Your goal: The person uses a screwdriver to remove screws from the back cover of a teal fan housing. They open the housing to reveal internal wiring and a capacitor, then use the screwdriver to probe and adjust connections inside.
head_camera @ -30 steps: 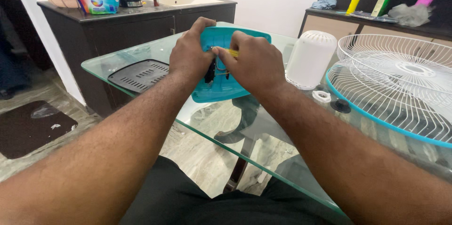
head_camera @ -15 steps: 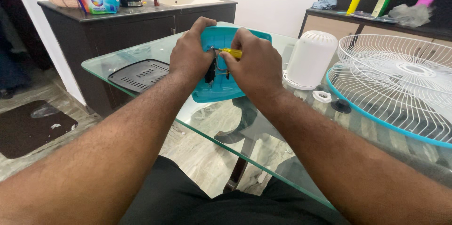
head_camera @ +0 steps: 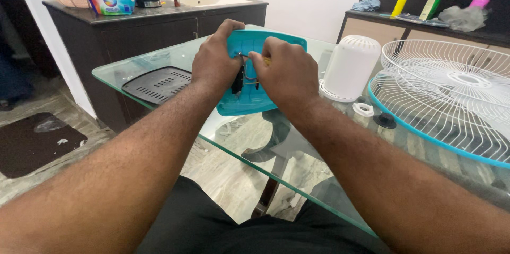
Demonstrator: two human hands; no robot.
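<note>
A teal plastic fan base is propped up on the glass table, its inner side facing me. My left hand grips its upper left edge. My right hand is closed around a small tool with a yellow handle, mostly hidden in the fist, held against black parts and wires in the middle of the base.
A black vented plate lies to the left. To the right stand a white motor cover, a white ring, a black knob and a white wire fan guard with a teal rim. Behind are a sink counter and a cabinet with bottles.
Both hands stay on the teal base. My right hand has shifted slightly, so less of the yellow handle shows than half a second ago.
</note>
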